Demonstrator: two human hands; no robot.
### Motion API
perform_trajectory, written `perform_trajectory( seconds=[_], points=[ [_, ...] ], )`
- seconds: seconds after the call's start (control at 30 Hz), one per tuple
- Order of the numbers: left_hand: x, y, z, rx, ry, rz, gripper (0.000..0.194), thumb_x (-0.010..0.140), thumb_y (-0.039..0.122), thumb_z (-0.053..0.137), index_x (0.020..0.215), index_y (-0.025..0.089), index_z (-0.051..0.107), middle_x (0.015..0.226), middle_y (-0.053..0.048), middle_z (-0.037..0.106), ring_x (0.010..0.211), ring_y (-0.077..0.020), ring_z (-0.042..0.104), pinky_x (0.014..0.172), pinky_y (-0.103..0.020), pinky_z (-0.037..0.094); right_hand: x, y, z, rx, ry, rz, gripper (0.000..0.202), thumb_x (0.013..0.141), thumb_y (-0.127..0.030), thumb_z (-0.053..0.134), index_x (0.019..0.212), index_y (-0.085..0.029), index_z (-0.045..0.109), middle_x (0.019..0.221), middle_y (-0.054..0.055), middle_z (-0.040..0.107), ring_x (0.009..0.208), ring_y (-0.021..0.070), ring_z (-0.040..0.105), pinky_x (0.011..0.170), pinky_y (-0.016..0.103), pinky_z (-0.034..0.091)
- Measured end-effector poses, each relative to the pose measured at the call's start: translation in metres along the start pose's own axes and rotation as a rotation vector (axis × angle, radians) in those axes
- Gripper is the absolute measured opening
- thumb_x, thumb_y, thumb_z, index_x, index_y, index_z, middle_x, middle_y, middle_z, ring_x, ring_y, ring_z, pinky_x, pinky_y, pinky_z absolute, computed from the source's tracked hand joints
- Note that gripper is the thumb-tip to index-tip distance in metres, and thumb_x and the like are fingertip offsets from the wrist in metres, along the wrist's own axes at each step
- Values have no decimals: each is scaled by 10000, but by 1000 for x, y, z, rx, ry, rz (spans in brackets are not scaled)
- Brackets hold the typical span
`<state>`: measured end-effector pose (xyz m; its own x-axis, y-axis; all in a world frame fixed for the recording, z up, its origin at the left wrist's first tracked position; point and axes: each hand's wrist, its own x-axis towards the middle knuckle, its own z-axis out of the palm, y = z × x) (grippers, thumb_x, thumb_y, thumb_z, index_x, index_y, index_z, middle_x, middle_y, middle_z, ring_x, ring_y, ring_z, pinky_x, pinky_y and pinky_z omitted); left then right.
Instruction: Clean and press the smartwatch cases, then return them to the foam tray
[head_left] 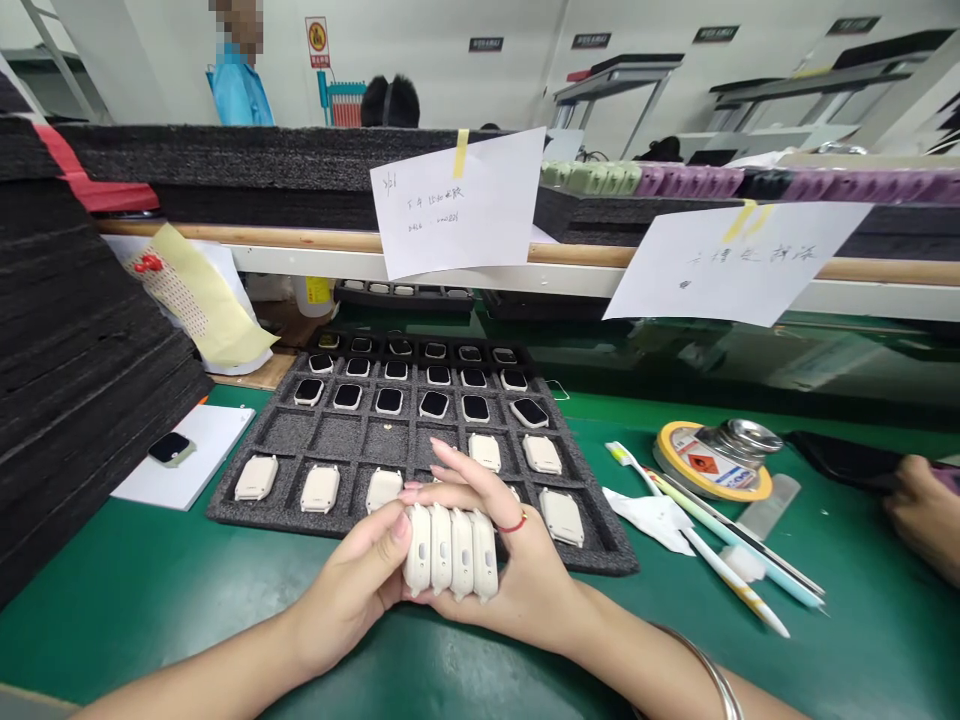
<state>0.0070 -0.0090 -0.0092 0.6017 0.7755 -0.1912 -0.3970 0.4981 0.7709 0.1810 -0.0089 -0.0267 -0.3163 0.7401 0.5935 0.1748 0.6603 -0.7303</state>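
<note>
Several cream smartwatch cases (451, 550) stand on edge in a tight row between my two hands, side buttons facing me. My left hand (358, 568) is closed on the left end of the row, thumb across the top corner. Around the right end and underneath, my right hand (529, 575) is wrapped, with some fingers raised behind. Just beyond lies a black foam tray (289, 434) with watch cases in its compartments. Its back rows hold watches with dark screens up, such as one watch (388, 401); the nearer cases, like one (320, 488), lie back up. My hands hide part of the tray.
Toothbrushes (731, 580), a white wipe (652, 518) and a yellow-rimmed tape roll (712, 462) lie at right. Another person's hand (926, 510) is at the right edge. Black foam stacks (82, 380) rise at left, near a watch (172, 449) on white paper. A shelf (570, 258) crosses behind.
</note>
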Motion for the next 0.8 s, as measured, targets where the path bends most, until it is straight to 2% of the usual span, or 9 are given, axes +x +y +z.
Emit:
perform_trajectory(
  seconds=[0.2, 0.37, 0.53, 0.8],
  points=[
    [0, -1, -6, 146, -77, 58, 359, 799, 447, 788, 1005, 166, 702, 771, 11, 541, 676, -89, 463, 618, -180, 398, 0, -1, 0, -17, -23, -3, 989, 746, -202, 805, 1546, -261, 226, 1203, 56, 708, 1144, 234, 669, 1035, 391, 522],
    [0, -5, -11, 226, -37, 55, 412, 808, 469, 764, 1086, 180, 672, 822, -4, 586, 733, -129, 529, 648, -211, 446, 0, -1, -1, -53, -38, -12, 974, 754, -209, 785, 1546, -264, 222, 1192, 52, 714, 1126, 241, 673, 1068, 415, 488],
    [-1, -5, -7, 322, -15, 83, 473, 800, 459, 773, 1170, 198, 634, 943, -49, 678, 884, -194, 623, 844, -310, 509, -1, -2, 0, -48, -51, -40, 925, 784, -185, 742, 1546, -294, 229, 1256, 60, 683, 1175, 249, 654, 1031, 405, 515],
    [0, -4, -5, 423, 53, 95, 516, 784, 477, 764, 1181, 185, 610, 1047, -87, 709, 993, -253, 641, 872, -343, 525, -1, 0, 2, -77, -80, -66, 918, 812, -204, 732, 1557, -302, 204, 1296, 66, 665, 1200, 248, 640, 1045, 409, 507]
  ],
)
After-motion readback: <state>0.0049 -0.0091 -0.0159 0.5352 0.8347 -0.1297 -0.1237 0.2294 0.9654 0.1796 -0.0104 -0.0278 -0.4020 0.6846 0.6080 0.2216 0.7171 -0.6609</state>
